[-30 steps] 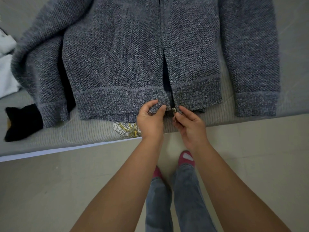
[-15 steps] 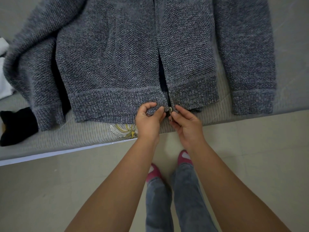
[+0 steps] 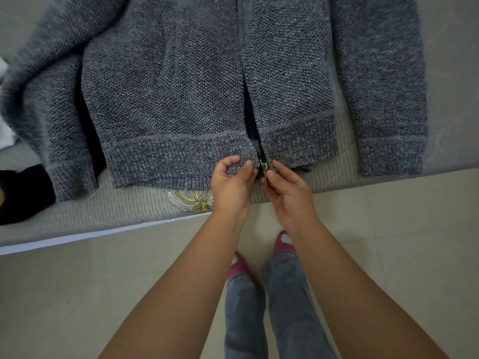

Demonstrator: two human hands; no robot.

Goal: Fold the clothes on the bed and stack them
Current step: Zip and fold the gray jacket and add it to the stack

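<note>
A grey knitted zip jacket (image 3: 176,81) lies front-up on the bed (image 3: 108,211), its hem at the near edge and both sleeves spread to the sides. Its front is split open for a short stretch above the hem. My left hand (image 3: 229,185) pinches the left hem corner beside the split. My right hand (image 3: 287,193) pinches the metal zipper pull (image 3: 264,172) at the bottom of the right panel. The two hands almost touch.
A black garment (image 3: 20,193) lies at the left edge of the bed, and a bit of white cloth (image 3: 5,130) shows above it. The sheet has a yellow flower print (image 3: 191,200). Below the bed edge are the floor, my jeans and pink shoes.
The view has shifted slightly, so the jacket sits a little lower and to the left. My hands have drawn closer together at the zipper's bottom end.
</note>
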